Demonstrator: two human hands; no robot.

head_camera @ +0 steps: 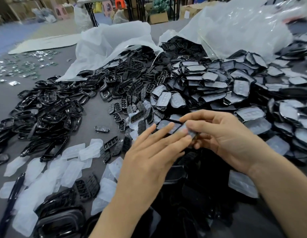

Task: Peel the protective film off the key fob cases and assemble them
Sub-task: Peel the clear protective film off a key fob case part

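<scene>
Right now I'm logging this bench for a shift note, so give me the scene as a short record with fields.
Held item: film-covered key fob case, between both hands
Right hand: grips the case's end
Left hand: straight fingers rest on its film
Right of hands: pile of film-covered cases
Left: heap of black case frames
Near left: peeled films on the grey table
Behind: white bag, clear bag

A worker's left hand (pixel 149 152) and right hand (pixel 226 134) are showing bare, both forearms (pixel 278 194) going uncovered to the frame's lower edge (fingernails (pixel 171 124) appearing trimmed short, where focus is allowing).
</scene>
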